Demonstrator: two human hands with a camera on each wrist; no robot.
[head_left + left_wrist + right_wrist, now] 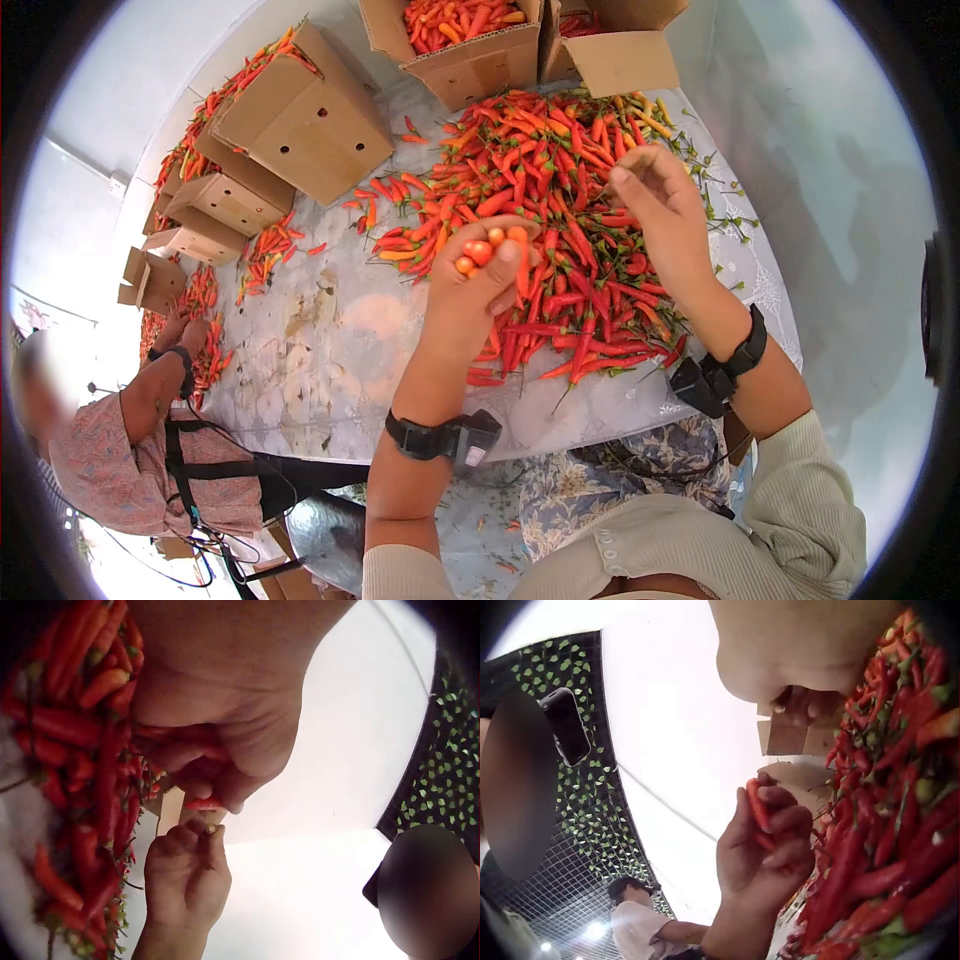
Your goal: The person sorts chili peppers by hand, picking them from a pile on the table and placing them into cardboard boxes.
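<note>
Table (350, 370) below, left hand (460, 300) curls round chilies (480, 252), apparently several.

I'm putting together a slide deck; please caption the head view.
Left hand holding several peppers, right hand raised near a large pepper heap, cardboard boxes beyond.

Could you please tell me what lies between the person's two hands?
In the head view, part of the red chilli pile shows between the left hand and the right hand.

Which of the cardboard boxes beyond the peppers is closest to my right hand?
The top-right box in the head view, its wide flap folded out toward your right hand; the other boxes stand farther left.
</note>
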